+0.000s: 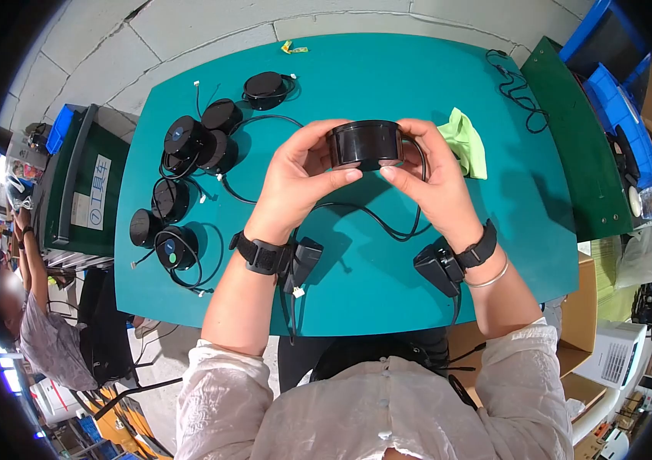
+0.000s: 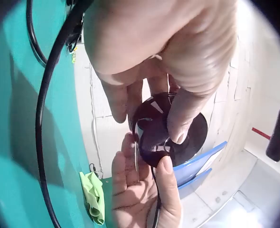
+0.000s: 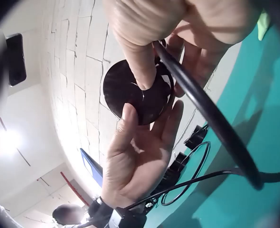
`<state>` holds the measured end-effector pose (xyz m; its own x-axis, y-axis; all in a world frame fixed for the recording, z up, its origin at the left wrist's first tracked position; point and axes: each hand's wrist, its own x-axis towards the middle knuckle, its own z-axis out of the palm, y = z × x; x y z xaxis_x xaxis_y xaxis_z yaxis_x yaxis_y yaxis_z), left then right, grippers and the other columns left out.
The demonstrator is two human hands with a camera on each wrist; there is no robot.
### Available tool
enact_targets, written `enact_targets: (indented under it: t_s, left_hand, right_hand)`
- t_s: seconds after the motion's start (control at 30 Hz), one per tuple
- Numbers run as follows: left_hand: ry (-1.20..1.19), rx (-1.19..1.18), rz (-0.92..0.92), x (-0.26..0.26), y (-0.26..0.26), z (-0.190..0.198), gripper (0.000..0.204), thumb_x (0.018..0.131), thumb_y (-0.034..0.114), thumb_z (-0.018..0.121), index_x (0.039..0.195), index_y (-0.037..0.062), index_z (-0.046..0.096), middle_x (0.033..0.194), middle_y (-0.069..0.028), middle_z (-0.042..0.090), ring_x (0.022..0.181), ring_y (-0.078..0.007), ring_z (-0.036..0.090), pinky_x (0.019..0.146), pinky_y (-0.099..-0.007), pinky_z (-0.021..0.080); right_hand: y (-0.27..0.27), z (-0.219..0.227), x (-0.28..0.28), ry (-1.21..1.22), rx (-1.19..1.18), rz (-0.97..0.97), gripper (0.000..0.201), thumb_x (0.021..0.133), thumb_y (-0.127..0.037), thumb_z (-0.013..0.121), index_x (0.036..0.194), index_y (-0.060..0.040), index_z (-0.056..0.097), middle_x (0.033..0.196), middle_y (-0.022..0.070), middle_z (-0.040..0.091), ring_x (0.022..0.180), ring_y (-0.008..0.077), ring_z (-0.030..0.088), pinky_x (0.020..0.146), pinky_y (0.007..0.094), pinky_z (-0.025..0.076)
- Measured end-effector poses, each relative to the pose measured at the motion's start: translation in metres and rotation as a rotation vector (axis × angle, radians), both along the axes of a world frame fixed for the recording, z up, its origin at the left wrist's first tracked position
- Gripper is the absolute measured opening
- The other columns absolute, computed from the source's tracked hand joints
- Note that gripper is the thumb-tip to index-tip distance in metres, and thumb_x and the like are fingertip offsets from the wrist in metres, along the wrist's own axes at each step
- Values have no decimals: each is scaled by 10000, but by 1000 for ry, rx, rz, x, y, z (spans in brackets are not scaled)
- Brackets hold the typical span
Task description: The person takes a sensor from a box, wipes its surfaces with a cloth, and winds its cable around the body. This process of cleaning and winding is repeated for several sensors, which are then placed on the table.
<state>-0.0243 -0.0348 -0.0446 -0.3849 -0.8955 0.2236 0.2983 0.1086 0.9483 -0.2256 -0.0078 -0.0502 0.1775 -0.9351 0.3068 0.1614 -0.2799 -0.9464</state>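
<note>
A glossy black round sensor unit (image 1: 366,144) is held up over the teal table between both hands. My left hand (image 1: 303,165) grips its left side, thumb on the near face and fingers behind. On the other side my right hand (image 1: 437,172) grips it the same way. In the left wrist view the unit (image 2: 154,128) shows a shiny round face with a thumb on it. The right wrist view shows both thumbs on the dark disc (image 3: 125,95). A black cable (image 1: 387,226) runs from the unit by the right hand and loops over the table.
Several similar black units (image 1: 184,138) with cables and white plugs lie on the left of the teal table (image 1: 341,299). A light green cloth (image 1: 465,146) lies right of the hands. A coiled black cable (image 1: 521,92) is at the far right. Another person (image 1: 42,322) is at the left.
</note>
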Motion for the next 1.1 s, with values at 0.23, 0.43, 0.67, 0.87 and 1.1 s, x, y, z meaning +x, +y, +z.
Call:
enact_targets:
  t_s: [0.23, 0.43, 0.67, 0.87, 1.1]
  left_hand:
    - [-258, -206, 65, -3, 2, 6, 615, 704, -58, 762, 1268, 15, 529, 1166, -76, 600, 1052, -177, 594, 932, -326, 490]
    - [-82, -43, 10, 6, -1, 10, 433, 896, 126, 622, 1296, 16, 499, 1142, -112, 628, 1036, -196, 609, 919, -356, 488]
    - [-89, 74, 183, 27, -25, -6, 261, 998, 155, 458, 1178, -8, 555, 1073, -148, 664, 996, -211, 634, 891, -359, 491]
    - [-104, -16, 308, 42, -26, 2, 247, 958, 137, 533, 1140, -22, 586, 1063, -153, 661, 981, -211, 633, 859, -345, 496]
    - [295, -293, 723, 38, -16, 9, 234, 973, 134, 499, 1137, -26, 543, 993, -155, 634, 881, -198, 570, 775, -311, 462]
  right_hand:
    - [-4, 8, -7, 521, -382, -199, 528, 792, -71, 734, 1268, -52, 507, 1191, 83, 566, 1045, 184, 582, 877, 299, 487]
    - [-4, -2, -6, 68, 102, -15, 524, 828, -144, 733, 1286, -42, 500, 1127, 80, 604, 996, 167, 592, 823, 293, 498]
    - [-8, 9, -16, -338, 433, -48, 360, 927, -238, 630, 1196, -34, 507, 1103, 74, 603, 971, 173, 607, 831, 314, 537]
    - [-24, -8, -31, -607, 425, -158, 318, 942, -252, 605, 1160, -31, 533, 1097, 101, 606, 948, 207, 603, 874, 342, 524]
    - [-35, -16, -56, -956, 265, -388, 362, 965, -213, 561, 1153, 91, 502, 1106, 188, 583, 1026, 282, 576, 951, 416, 481]
